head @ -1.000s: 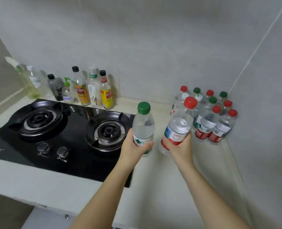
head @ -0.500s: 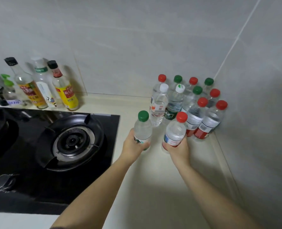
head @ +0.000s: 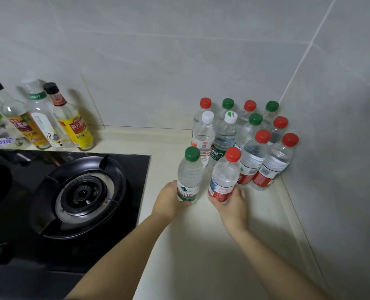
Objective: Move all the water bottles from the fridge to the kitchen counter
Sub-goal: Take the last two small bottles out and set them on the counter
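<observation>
left hand (head: 171,202): grips green-capped bottle (head: 189,176), arm extended | right hand (head: 231,204): grips red-capped bottle (head: 224,178), arm extended

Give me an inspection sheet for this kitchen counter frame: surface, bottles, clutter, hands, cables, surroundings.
Surface: pale counter, running into the wall corner.
Job's things: ten water bottles stand upright, packed in the corner, with red, green and white caps. A green-cap bottle and a red-cap bottle are upright just in front of them. Whether their bases touch the counter cannot be told.
Clutter: condiment bottles along the wall at left; black gas stove set in the counter.
Hands: left hand grips the green-cap bottle low; right hand grips the red-cap bottle low.
Cables: nothing seen.
Surroundings: grey tiled walls meeting in a corner; fridge not in view.
</observation>
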Demonstrator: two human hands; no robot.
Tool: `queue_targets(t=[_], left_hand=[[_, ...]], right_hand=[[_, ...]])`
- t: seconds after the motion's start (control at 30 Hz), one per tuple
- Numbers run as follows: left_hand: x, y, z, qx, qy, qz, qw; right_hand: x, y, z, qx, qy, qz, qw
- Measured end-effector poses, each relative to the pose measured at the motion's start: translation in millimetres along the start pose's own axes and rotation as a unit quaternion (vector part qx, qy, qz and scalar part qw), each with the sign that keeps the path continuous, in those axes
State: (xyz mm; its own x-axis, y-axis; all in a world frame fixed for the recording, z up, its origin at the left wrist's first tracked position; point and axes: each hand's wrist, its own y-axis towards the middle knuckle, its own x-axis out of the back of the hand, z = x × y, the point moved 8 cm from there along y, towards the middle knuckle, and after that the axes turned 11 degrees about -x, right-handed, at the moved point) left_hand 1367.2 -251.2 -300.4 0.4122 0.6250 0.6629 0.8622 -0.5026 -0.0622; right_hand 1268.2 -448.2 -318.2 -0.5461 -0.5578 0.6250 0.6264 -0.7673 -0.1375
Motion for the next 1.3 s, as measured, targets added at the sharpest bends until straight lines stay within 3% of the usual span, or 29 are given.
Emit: queue_targets(t=[0.4,0.77,0.9,1.07,1.17,1.3], left_hand=[[-26,63,-20,0.005,0.047,-0.013,0.999],[-32,83,-17,0.001,0.074,0.013,0.997],[-33,84,-11,-0.015,0.085,0.022,0.996],[-35,105,-8,-0.090,-0.112,0.043,0.989],[-31,103,-24,-0.142,-0.178,0.062,0.972],[-39,106,-23,-0.140,-0.216,0.086,0.962]], right_hand=[[-10,37,-6,-0.033,0.064,-0.032,0.997],[-15,38,-1,0.011,0.051,-0.057,0.997],[-16,41,-3,0.016,0.044,-0.030,0.998],[-6,41,3,0.043,0.018,0.009,0.999],[-4,45,5,0.062,0.005,0.024,0.998],[-5,51,2,0.069,-0.018,0.028,0.997]])
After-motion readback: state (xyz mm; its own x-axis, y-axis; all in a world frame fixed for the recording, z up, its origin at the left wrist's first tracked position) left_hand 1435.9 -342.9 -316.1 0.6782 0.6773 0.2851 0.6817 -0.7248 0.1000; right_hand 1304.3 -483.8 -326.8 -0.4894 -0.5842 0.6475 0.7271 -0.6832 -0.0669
